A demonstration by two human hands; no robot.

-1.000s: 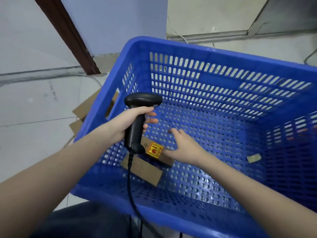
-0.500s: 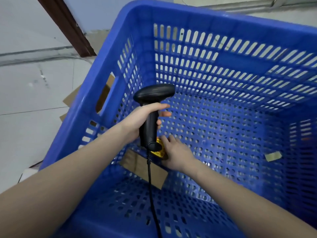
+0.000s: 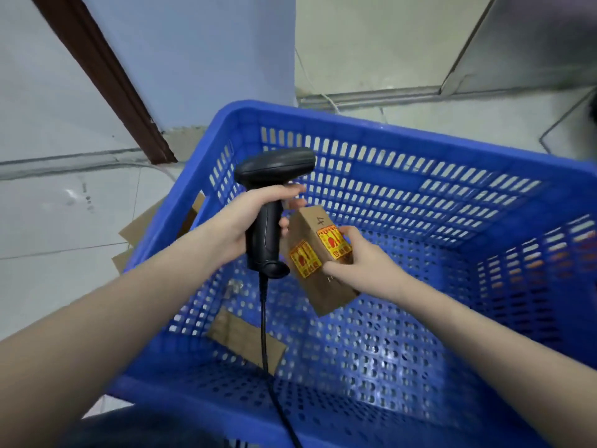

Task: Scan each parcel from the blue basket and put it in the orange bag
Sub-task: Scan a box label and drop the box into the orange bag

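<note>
Cardboard parcel (image 3: 318, 263) tilted, top up-left.

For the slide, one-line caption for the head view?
Left hand grips a scanner beside a cardboard parcel that the right hand holds above the blue basket.

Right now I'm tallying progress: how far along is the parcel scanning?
Done: can't tell; the orange bag is out of view. In hand: the right hand holds a stickered parcel above the blue basket, beside the scanner gripped by the left hand. Left: another cardboard parcel lies on the basket floor.
</note>
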